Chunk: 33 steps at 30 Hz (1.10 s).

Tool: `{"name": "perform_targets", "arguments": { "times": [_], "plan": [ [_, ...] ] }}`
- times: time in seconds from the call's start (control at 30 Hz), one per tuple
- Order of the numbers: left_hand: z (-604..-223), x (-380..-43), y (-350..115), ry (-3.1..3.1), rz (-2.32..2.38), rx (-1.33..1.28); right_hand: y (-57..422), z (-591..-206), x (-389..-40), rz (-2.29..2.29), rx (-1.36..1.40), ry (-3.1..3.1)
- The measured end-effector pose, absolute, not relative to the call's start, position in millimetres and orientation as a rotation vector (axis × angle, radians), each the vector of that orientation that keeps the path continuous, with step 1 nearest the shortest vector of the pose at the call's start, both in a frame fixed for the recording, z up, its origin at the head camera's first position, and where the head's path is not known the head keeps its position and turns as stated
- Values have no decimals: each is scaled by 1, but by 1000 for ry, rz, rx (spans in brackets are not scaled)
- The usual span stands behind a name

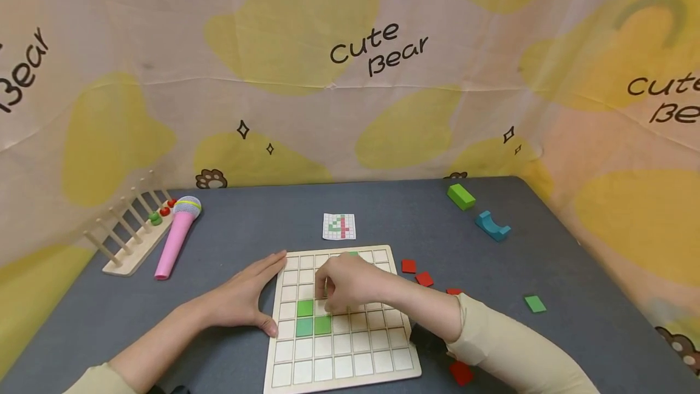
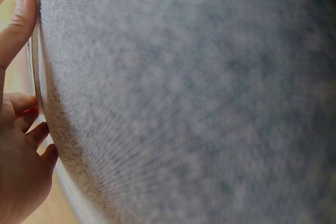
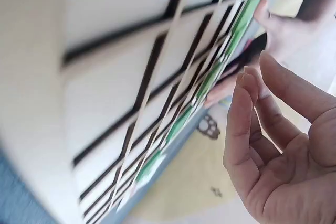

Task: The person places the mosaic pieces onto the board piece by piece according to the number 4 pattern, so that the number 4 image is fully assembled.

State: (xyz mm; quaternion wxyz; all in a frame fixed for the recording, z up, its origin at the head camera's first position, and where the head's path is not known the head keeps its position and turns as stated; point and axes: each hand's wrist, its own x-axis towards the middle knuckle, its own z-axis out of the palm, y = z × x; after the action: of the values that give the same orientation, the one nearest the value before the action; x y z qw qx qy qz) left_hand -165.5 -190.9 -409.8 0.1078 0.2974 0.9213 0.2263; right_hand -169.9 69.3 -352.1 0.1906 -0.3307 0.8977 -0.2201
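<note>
In the head view a light wooden grid board (image 1: 341,345) with white squares lies on the dark grey table. Green tiles (image 1: 322,324) sit in several of its squares. My left hand (image 1: 240,297) braces the board's left side, thumb and fingers spread along the edge. Over the middle of the grid is my right hand (image 1: 350,284), pointing downward with bent fingers. The right wrist view shows a gap between thumb and index fingertip of the right hand (image 3: 286,150), with no tile between them. Beyond the board stands out a small card (image 1: 339,227) with a green and red 4.
Red tiles (image 1: 424,279) lie along the board's right side, and a loose green tile (image 1: 535,304) is farther right. Green (image 1: 461,197) and blue (image 1: 493,226) blocks are at the back right. A pink toy microphone (image 1: 177,239) leans near a pegged wooden rack (image 1: 133,242) at left.
</note>
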Motion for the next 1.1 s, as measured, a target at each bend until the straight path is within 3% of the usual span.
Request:
{"name": "perform_targets", "arguments": {
  "times": [0.3, 1.1],
  "plan": [
    [-410, -165, -191, 2710, 660, 863, 117, -345, -187, -731, -857, 2552],
    [-411, -166, -192, 2712, 659, 870, 311, -336, -216, -850, -657, 2335]
  ]
}}
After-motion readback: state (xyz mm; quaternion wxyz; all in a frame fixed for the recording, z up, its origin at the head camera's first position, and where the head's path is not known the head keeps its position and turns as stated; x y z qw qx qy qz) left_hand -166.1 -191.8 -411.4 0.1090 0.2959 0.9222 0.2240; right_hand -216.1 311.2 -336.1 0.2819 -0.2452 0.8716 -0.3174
